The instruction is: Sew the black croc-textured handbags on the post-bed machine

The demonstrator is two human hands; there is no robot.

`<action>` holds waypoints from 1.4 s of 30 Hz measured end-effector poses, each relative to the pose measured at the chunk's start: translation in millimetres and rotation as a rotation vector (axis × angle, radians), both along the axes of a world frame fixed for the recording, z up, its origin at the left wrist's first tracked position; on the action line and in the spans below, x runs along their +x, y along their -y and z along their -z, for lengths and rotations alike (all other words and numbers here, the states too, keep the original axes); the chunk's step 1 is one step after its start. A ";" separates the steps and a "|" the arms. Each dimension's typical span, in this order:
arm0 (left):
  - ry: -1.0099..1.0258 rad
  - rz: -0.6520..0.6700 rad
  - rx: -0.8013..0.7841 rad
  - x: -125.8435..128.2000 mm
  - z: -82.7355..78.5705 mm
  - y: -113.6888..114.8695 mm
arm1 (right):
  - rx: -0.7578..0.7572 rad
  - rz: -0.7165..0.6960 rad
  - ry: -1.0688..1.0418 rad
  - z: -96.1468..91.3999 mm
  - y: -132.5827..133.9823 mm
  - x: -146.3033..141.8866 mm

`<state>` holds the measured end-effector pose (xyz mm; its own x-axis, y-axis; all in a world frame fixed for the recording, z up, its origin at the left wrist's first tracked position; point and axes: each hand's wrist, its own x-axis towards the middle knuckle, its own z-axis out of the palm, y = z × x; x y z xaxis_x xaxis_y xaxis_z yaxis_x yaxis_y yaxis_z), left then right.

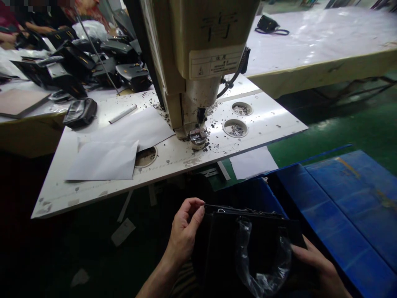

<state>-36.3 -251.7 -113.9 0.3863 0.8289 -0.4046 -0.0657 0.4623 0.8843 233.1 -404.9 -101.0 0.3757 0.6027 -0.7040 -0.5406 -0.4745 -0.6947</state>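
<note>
A black handbag (220,248) is held low in front of me, its top edge facing the machine. Clear plastic wraps its curved handle (245,252), which hangs down over the near side. My left hand (186,227) pinches the bag's upper left corner between thumb and fingers. Around the bag's right side, my right hand (319,265) grips with the thumb on the near face; its other fingers are mostly hidden behind. Beyond the bag stands a riveting or punching machine (198,103) with a small round die (197,137) on its white worktop (173,159).
White paper sheets (102,161) and a marker pen (123,114) lie on the worktop, beside two cups of small metal parts (235,128). Blue bins (350,198) stand at right. Several black bags (108,66) are piled at back left, near other people. A small black bag (267,25) sits on the far table.
</note>
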 end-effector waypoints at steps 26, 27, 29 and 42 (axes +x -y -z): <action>-0.014 0.002 -0.078 -2.7 -19.9 -5.0 | -0.072 -0.016 0.066 -38.9 -18.6 -12.6; -0.001 -0.006 -0.096 -2.1 -19.8 -5.6 | -0.075 -0.010 0.079 -40.7 -19.3 -13.4; 0.025 -0.020 -0.132 -1.0 -19.4 -6.6 | -0.083 0.000 0.092 -43.9 -20.5 -15.1; 0.189 -0.106 -0.247 19.4 -36.3 -24.2 | 0.021 0.034 0.272 -41.8 -27.3 -2.4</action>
<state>-16.9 -227.5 -77.6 0.3901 0.7545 -0.5278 -0.2770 0.6429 0.7141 230.6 -377.6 -59.2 0.5695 0.6002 -0.5616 -0.3477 -0.4432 -0.8263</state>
